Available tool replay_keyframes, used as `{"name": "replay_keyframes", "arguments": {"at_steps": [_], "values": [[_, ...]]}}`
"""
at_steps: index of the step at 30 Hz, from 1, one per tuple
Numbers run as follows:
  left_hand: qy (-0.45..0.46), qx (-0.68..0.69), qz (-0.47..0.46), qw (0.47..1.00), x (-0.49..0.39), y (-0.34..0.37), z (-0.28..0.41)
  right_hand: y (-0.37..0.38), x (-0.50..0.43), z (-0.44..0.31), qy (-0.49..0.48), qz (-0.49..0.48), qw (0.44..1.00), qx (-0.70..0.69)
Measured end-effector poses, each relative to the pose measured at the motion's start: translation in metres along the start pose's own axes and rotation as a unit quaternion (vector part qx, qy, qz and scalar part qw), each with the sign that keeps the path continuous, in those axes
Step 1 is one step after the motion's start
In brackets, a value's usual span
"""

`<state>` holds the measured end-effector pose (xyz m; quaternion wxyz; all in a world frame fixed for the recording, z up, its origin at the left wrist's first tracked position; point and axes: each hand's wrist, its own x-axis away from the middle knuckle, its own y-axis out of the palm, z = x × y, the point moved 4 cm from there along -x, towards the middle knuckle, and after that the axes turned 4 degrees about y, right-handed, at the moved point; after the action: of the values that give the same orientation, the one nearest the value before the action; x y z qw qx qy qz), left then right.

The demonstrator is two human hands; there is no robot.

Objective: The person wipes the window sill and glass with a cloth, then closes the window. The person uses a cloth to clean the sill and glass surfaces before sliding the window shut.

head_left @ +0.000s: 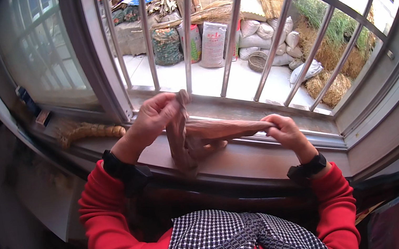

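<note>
A brown cloth (pixel 224 128) is stretched between my two hands above the window sill (pixel 245 156). My left hand (pixel 155 112) pinches a bunched end of it between thumb and fingers, and a fold hangs down from there towards the sill. With its fingertips my right hand (pixel 284 131) grips the other, drawn-out end. Something pale shows partly behind the cloth on the sill, too covered to name. Both wrists carry black bands.
On the sill's left lie a knobbly tan root-like piece (pixel 92 131), a small box (pixel 43 117) and a dark blue carton (pixel 27 99). Metal window bars (pixel 235 34) rise beyond the sill. Outside stand filled sacks (pixel 213 44), a round basket (pixel 258 61) and straw bundles (pixel 329 85).
</note>
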<state>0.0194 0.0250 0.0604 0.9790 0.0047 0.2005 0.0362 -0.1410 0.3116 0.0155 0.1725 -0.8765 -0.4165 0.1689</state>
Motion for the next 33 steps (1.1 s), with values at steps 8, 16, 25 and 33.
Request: {"name": "replay_keyframes", "arguments": {"at_steps": [8, 16, 25, 33], "values": [[0.052, -0.528, -0.115, 0.840, 0.051, 0.014, -0.040, -0.012, 0.020, -0.087, -0.051, 0.115, 0.955, -0.270], [0.142, -0.490, 0.000, 0.860, 0.083, -0.013, -0.031, 0.057, -0.113, -0.129, -0.055, 0.026, 0.988, -0.140], [0.126, -0.553, 0.072, 0.820, 0.104, -0.048, -0.049, 0.224, -0.207, -0.100, -0.285, -0.228, 0.918, 0.156], [0.122, -0.512, 0.062, 0.848, 0.104, -0.055, -0.047, 0.262, -0.230, -0.086, -0.265, -0.298, 0.852, 0.340]]}}
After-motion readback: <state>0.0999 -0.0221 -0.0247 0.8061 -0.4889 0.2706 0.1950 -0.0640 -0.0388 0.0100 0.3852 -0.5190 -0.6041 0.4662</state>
